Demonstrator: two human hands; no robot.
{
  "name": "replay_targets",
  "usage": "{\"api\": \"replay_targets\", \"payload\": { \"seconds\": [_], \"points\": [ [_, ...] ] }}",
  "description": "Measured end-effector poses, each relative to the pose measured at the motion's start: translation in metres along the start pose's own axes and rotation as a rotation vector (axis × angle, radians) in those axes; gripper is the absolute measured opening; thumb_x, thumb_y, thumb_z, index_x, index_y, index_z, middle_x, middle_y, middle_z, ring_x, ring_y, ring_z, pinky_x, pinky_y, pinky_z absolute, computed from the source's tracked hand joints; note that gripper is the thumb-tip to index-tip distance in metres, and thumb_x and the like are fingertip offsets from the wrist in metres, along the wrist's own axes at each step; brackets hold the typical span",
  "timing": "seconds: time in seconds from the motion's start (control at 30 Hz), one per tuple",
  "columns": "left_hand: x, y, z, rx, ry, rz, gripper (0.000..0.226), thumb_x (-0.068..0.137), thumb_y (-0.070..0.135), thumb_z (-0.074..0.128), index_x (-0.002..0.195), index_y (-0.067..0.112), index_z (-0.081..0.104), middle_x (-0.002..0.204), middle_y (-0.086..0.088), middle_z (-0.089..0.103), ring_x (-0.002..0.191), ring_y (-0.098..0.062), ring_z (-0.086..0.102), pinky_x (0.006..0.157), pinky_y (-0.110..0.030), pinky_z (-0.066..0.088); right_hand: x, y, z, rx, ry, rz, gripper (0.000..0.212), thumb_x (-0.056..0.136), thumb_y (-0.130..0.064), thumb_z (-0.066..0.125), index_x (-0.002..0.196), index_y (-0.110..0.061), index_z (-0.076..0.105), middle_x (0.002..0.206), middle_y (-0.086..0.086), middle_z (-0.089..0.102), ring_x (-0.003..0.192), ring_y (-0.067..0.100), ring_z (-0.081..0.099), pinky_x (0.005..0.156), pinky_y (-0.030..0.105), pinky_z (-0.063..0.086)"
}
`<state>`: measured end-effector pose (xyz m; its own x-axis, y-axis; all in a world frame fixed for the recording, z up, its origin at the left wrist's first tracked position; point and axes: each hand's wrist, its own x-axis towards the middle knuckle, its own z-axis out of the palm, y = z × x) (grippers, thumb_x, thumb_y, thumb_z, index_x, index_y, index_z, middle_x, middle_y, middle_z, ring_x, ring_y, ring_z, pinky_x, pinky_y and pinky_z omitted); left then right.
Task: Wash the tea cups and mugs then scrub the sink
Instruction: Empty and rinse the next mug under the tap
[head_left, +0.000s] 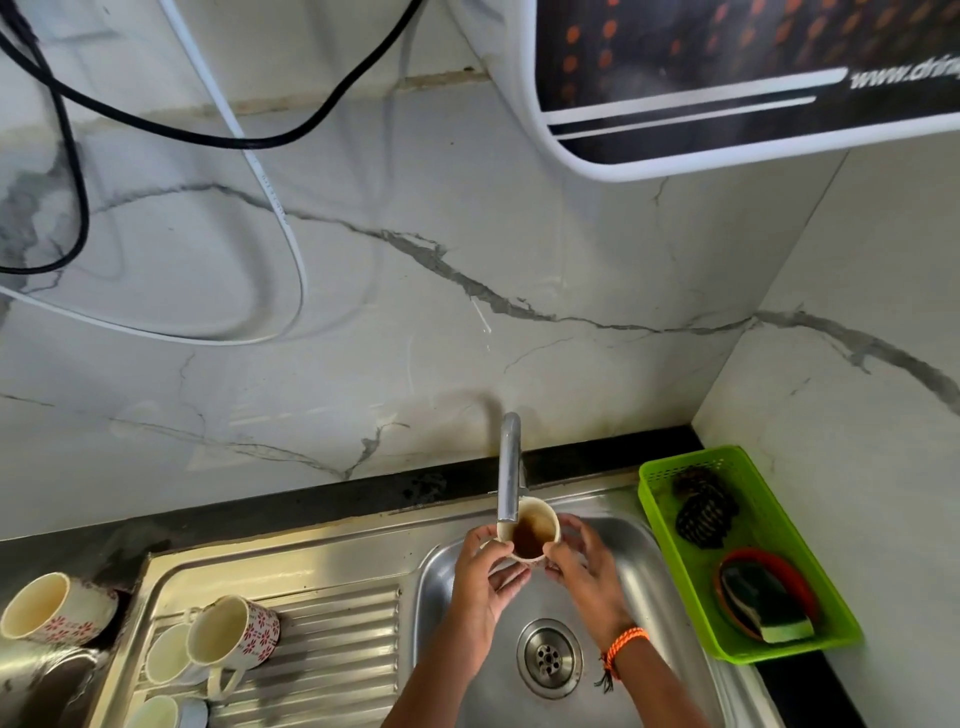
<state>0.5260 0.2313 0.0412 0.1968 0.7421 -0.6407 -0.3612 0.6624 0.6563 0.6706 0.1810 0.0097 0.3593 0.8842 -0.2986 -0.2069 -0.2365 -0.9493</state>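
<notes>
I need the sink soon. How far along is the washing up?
Early. Nothing looks finished. Both hands, left hand and right hand, hold a tea-stained cup under the tap. Stained mugs wait on the drainboard; the sponge sits unused, sink unscrubbed.

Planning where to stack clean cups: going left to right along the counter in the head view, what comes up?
Floral mug → mugs on the drainboard → left hand → cup under the tap → right hand → green basket.
</notes>
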Motion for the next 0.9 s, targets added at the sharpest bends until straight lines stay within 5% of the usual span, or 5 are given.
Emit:
{"api": "replay_targets", "payload": {
  "seconds": [0.27, 0.4, 0.57, 0.77, 0.9],
  "points": [
    [0.014, 0.013, 0.03, -0.006, -0.129, 0.077, 0.051, 0.08, -0.014, 0.063, 0.128, 0.003, 0.056, 0.104, -0.022, 0.069, 0.1, -0.034, 0.069, 0.095, -0.047, 0.061, 0.024, -0.037, -0.015, -0.018, 0.018, -0.075, 0.05, 0.073, -0.018, 0.066, 0.122, -0.029, 0.066, 0.122, -0.004, 0.071, 0.119, 0.021, 0.065, 0.101, 0.055, 0.056],
    [0.023, 0.022, 0.029, -0.011, -0.123, 0.139, 0.063, 0.066, -0.024, 0.062, 0.123, 0.004, 0.058, 0.113, -0.022, 0.064, 0.104, -0.035, 0.065, 0.077, -0.036, 0.065, 0.032, -0.057, -0.008, 0.024, -0.051, -0.08, 0.055, 0.064, -0.027, 0.069, 0.119, -0.03, 0.067, 0.118, -0.011, 0.071, 0.116, 0.018, 0.065, 0.087, 0.042, 0.06],
    [0.028, 0.035, 0.014, 0.066, -0.127, 0.221, 0.058, 0.057, -0.009, 0.073, 0.111, 0.009, 0.065, 0.103, -0.013, 0.076, 0.094, -0.027, 0.074, 0.074, -0.036, 0.063, 0.041, -0.056, 0.004, 0.114, -0.122, -0.016, 0.056, 0.07, -0.011, 0.065, 0.124, -0.023, 0.067, 0.125, 0.003, 0.07, 0.114, 0.024, 0.067, 0.082, 0.037, 0.061],
    [0.024, 0.031, -0.011, 0.232, -0.077, 0.194, 0.049, 0.07, 0.019, 0.078, 0.117, 0.019, 0.065, 0.107, -0.014, 0.078, 0.096, -0.032, 0.077, 0.078, -0.042, 0.061, 0.035, -0.041, 0.021, 0.132, -0.142, 0.115, 0.059, 0.074, -0.039, 0.07, 0.13, -0.02, 0.064, 0.119, 0.017, 0.074, 0.109, 0.034, 0.073, 0.088, 0.038, 0.062],
    [0.018, 0.017, -0.02, 0.289, -0.043, 0.168, 0.051, 0.073, 0.027, 0.079, 0.121, 0.018, 0.063, 0.096, -0.013, 0.079, 0.092, -0.032, 0.073, 0.076, -0.041, 0.061, 0.026, -0.029, 0.022, 0.108, -0.102, 0.13, 0.054, 0.079, -0.035, 0.063, 0.131, -0.02, 0.066, 0.113, 0.024, 0.073, 0.098, 0.033, 0.071, 0.079, 0.032, 0.063]
  ]
}}
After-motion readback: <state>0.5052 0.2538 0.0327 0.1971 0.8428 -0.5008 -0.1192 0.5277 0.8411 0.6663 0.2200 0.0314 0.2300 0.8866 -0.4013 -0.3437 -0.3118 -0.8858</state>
